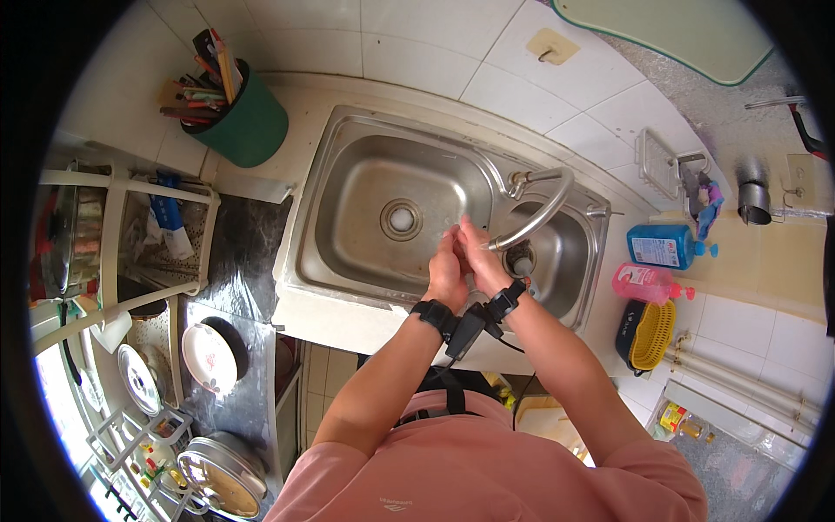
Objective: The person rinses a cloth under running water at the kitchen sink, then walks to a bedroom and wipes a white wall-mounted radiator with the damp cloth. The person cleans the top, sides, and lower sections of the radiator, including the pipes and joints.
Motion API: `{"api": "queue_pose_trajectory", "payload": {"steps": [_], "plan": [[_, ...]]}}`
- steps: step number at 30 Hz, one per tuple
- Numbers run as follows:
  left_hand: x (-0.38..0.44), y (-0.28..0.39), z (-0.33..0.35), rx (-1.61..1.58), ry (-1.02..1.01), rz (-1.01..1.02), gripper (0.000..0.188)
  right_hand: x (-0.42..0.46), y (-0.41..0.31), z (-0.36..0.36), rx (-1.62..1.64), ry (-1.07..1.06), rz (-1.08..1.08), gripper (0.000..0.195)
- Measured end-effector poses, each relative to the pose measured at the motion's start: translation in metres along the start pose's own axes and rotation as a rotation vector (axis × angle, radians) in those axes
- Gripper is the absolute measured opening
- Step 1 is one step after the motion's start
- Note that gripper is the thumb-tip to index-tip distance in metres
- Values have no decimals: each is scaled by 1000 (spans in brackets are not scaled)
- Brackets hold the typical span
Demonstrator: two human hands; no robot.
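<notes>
My left hand [446, 271] and my right hand [482, 258] meet palm to palm over the divider side of a stainless-steel double sink [306, 261]. The fingers curl against each other, so whatever lies between the palms is hidden. Just right of them ends the spout of a curved metal faucet [546, 212], close to my right hand. I cannot make out a water stream. In the large basin [365, 196], the drain [400, 220] has something white in its middle. A dark object [520, 252] sits at the drain of the smaller basin, partly covered by the spout. Both wrists wear black straps.
Blue [662, 246] and pink [644, 283] pump bottles and a yellow basket [652, 334] stand at right. A green bucket [251, 134] of utensils is at back left. Leftward are a white rack [209, 248], a plate [210, 357] and a lidded pot [222, 476]. A black cable [513, 344] hangs between my arms.
</notes>
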State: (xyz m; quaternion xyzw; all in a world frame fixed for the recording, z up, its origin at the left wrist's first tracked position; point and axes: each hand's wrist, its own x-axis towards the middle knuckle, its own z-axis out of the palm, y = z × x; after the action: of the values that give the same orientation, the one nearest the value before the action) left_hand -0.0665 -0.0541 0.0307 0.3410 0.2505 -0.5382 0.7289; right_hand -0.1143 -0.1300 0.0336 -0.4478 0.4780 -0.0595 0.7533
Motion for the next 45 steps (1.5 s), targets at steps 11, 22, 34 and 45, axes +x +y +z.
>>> {"api": "queue_pose_trajectory", "payload": {"steps": [11, 22, 34, 45], "plan": [[20, -3, 4, -243, -185, -164, 44, -11, 19, -38, -677, -213, -667, 49], [19, 1, 12, -283, -63, -193, 34, -27, 7, -22, -596, -232, -536, 53], [17, 18, -18, -172, -22, -79, 37, -16, -27, -3, -43, -308, -302, 42], [32, -12, 17, -82, 107, -17, 12, -49, -11, -59, -59, 107, -426, 33]]}}
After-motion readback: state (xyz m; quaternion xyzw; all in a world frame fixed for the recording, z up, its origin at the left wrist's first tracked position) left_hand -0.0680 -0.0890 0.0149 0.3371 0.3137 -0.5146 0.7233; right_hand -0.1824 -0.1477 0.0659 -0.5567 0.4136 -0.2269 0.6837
